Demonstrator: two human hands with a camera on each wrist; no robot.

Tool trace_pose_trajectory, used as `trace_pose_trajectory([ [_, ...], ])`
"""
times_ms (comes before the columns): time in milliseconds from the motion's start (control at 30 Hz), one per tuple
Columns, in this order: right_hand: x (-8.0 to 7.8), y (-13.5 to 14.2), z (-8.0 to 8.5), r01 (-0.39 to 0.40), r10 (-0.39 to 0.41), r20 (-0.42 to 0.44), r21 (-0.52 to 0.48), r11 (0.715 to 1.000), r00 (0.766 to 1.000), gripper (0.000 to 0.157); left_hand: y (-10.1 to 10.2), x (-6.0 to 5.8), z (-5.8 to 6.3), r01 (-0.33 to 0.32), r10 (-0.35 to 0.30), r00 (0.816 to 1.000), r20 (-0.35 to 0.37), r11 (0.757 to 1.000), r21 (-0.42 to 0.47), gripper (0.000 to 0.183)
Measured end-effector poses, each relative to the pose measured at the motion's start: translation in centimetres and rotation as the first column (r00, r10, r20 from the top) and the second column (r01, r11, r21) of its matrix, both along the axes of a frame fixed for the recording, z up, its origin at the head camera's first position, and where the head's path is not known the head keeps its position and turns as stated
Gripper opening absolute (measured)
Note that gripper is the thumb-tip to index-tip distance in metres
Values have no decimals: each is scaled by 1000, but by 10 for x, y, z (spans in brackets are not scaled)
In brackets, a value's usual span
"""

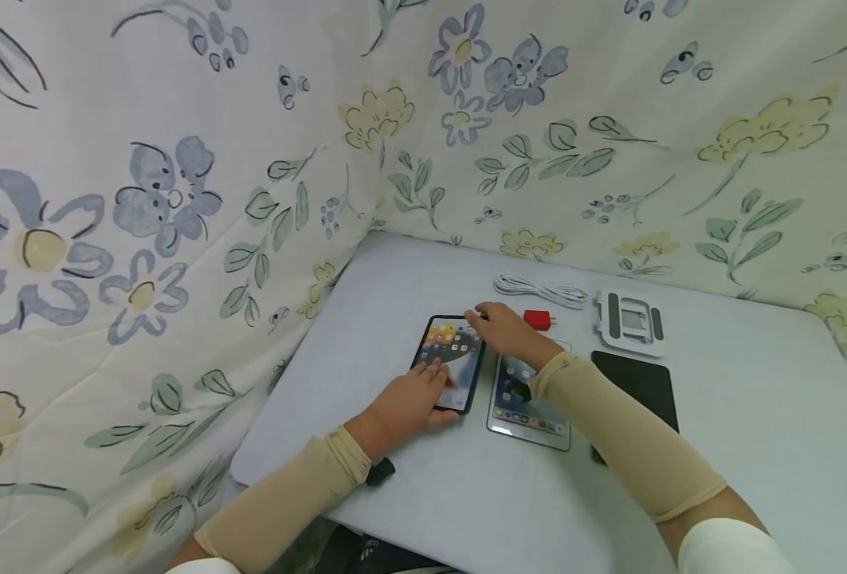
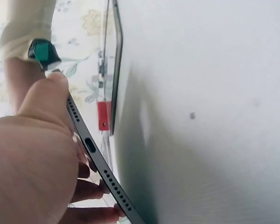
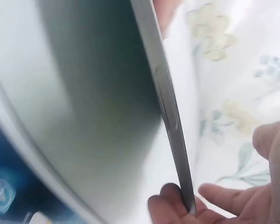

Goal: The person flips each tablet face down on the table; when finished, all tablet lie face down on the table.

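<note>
A tablet [image 1: 454, 351] with a dark frame and lit home screen lies in front of me on the table. My left hand [image 1: 410, 401] rests on its lower screen with fingers extended, the thumb by the near edge. In the left wrist view that thumb [image 2: 56, 88] touches the edge with the charging port. My right hand [image 1: 507, 328] pinches the far right corner. The right wrist view has fingertips [image 3: 165, 200] on one side of the tablet's grey edge [image 3: 165, 100], others opposite. Beneath my right forearm lies a second, white-framed tablet [image 1: 527, 426], its screen lit and partly covered.
A coiled white cable [image 1: 541, 290], a red charger plug [image 1: 537, 320] and a silver folding stand [image 1: 629, 322] lie at the back of the white table [image 1: 767, 446]. A flat black slab [image 1: 634, 379] is to the right. Floral cloth [image 1: 287, 159] encloses the far and left sides.
</note>
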State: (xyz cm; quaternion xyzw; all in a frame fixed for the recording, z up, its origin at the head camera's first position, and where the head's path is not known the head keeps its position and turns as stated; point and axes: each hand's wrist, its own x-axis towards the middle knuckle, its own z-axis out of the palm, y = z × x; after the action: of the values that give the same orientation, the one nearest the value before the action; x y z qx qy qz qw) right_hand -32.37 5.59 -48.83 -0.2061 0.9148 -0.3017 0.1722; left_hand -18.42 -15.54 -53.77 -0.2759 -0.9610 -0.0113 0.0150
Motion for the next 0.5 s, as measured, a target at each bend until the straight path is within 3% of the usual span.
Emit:
trace_pose_trajectory([
  [133,5,2,15,72,-67,37,-123,990,997,72,-7,-5,7,9,-24,996,82,985,172,82],
  [300,16,-2,29,193,-159,146,-261,946,976,67,-13,-12,12,-9,-64,979,193,934,357,79],
  [400,25,-6,37,240,-163,226,-371,897,960,66,-16,-14,16,-68,-79,951,298,889,453,80],
  [500,34,-11,42,251,-140,260,-463,850,955,65,-18,-15,22,-161,-98,908,407,816,556,79],
])
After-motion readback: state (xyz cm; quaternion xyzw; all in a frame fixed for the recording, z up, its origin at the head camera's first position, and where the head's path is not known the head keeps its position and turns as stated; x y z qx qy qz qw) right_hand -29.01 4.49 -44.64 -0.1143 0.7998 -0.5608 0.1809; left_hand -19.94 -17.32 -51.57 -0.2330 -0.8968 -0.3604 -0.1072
